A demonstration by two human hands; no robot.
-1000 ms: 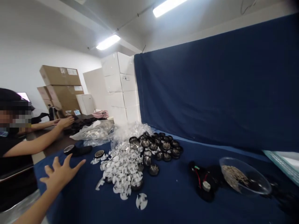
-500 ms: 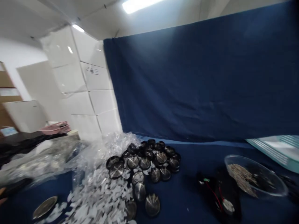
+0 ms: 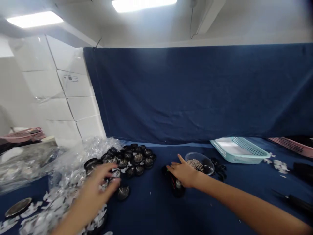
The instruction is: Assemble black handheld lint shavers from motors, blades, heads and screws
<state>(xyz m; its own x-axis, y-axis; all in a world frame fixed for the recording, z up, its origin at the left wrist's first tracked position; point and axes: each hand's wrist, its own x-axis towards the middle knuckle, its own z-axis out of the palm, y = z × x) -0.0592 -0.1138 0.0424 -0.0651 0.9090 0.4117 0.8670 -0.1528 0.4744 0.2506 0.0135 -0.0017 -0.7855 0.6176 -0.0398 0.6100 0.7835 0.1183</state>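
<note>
Wired black part [image 3: 177, 192]: on the desk [image 3: 146, 212], beneath the right hand, near the clear bowl.
Round black caps [image 3: 138, 158]: heaped on the desk, left of the wired black part.
Clear bowl [image 3: 205, 160]: contains small speckled pieces [image 3: 194, 164].
Teal basket [image 3: 246, 159]: contains a flat white item [image 3: 231, 147].
Right hand [image 3: 182, 173]: palm down, fingers pointing left; whether the grip clasps the wired black part is not determinable.
Left hand [image 3: 97, 189]: blurred, at the round black caps; grip spread, thumb parted from fingers.
</note>
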